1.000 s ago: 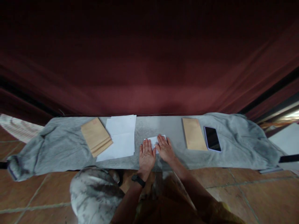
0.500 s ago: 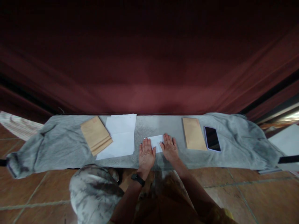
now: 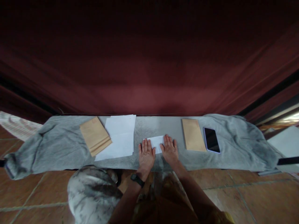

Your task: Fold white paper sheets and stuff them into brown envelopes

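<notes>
A grey blanket covers the long, narrow surface in front of me — fairly smooth across the middle, rumpled at both ends. Toward the left lies a fanned pile of brown envelopes, its edge lapping over some large white sheets that sit slightly out of line. Near the middle is a small white paper, lying flat. Farther right lies a brown envelope and, just beside it — screen up, dark — a phone.

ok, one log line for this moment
left hand: flat on white paper, left end | right hand: flat, right end | left: envelopes, sheets | right: brown envelope, phone
</notes>
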Tool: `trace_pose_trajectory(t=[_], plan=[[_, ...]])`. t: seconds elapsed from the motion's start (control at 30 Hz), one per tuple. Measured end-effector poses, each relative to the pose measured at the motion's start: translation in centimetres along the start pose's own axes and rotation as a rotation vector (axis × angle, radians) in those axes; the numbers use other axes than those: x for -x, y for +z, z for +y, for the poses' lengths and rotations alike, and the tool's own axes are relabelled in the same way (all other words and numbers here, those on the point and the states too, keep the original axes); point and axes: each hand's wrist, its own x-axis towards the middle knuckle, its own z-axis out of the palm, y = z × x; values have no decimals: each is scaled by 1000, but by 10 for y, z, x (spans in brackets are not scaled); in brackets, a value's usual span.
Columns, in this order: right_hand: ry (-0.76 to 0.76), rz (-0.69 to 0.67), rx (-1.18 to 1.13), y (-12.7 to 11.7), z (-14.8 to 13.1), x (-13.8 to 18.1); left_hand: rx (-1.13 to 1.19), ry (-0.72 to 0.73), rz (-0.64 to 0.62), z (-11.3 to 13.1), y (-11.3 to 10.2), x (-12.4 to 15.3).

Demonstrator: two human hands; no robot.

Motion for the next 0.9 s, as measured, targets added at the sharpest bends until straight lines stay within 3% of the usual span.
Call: trace_pose_trajectory(t=[0.17, 0.33, 0.5, 0.9], plan=[[-19, 3, 10, 1, 1, 1, 80, 161, -113, 19, 2, -10], [-58, 3, 43, 4, 3, 3, 109, 217, -126, 31, 6, -23], [-72, 37, 47, 4, 4, 3, 88, 180, -101, 28, 7, -27], [-66, 102, 36, 3, 2, 4, 21, 23, 12, -2, 7, -7]])
